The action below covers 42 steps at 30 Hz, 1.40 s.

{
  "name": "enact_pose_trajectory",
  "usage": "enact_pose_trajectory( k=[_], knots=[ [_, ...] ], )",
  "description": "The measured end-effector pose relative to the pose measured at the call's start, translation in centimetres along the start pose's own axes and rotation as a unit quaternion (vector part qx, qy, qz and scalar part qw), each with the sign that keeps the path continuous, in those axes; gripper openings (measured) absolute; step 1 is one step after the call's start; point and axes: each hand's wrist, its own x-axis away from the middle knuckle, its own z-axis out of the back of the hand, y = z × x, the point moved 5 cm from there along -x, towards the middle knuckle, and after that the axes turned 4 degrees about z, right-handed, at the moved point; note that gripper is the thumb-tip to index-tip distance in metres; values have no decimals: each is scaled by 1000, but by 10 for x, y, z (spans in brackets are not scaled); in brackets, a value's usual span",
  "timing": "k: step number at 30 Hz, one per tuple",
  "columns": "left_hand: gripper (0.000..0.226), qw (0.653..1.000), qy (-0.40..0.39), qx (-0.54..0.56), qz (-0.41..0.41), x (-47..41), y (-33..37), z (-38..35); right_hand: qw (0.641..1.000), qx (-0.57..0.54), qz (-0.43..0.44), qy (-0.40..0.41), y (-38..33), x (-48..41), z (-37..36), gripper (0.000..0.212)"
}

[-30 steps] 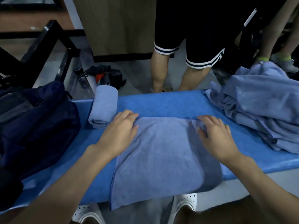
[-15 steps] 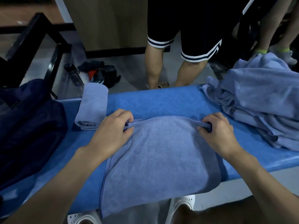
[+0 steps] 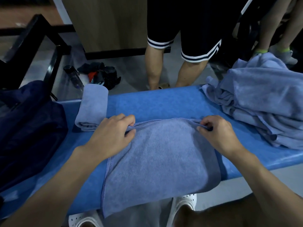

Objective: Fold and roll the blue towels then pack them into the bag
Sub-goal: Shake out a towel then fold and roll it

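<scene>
A folded blue towel [image 3: 160,161] lies across the blue bench [image 3: 155,104], its near end hanging over the front edge. My left hand [image 3: 113,135] pinches the towel's far left corner, and my right hand [image 3: 216,133] pinches the far right corner; the far edge is curled over a little between them. A rolled blue towel [image 3: 92,107] lies on the bench just left of my left hand. A dark navy bag [image 3: 27,131] sits at the bench's left end.
A heap of loose blue towels [image 3: 262,102] fills the bench's right end. A person in black shorts [image 3: 178,30] stands right behind the bench. On the floor lie a bottle [image 3: 73,76] and dark clothes [image 3: 101,74]. A black frame [image 3: 32,43] stands at far left.
My hands went from lying flat on the towel's far corners to pinching them, and the far edge has started to curl toward me.
</scene>
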Motion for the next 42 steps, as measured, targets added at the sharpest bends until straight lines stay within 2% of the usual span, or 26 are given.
enact_pose_trajectory(
  k=[5, 10, 17, 21, 26, 31, 34, 39, 42],
  knots=[
    [8, 1000, -13, -21, -3, 1, -1, 0, 997, -76, -22, 9, 4, 3, 6, 12],
    [22, 999, 5, 46, 13, 6, -6, 12, 977, -193, -73, 42, 7, 5, 14, 9],
    [11, 986, 34, 144, 71, 17, -3, 53, 943, -318, -78, 58, -3, 20, 49, 12],
    [13, 982, 5, 175, 74, 29, 11, 91, 939, -334, -51, 59, -17, 30, 80, 8],
    [14, 984, 11, 173, 42, 49, 36, 141, 931, -361, -15, 59, -44, 48, 124, 13],
    [20, 987, 5, 162, 15, 69, 59, 178, 946, -320, 23, 34, -67, 66, 156, 10],
    [25, 989, 24, 145, 27, 79, 66, 194, 953, -300, 28, 31, -76, 73, 170, 13],
    [21, 992, 75, 104, 14, 92, 79, 222, 951, -306, 21, 43, -89, 82, 191, 8],
    [22, 994, 79, 74, 10, 96, 81, 230, 955, -289, 41, 57, -99, 84, 202, 8]
  ],
)
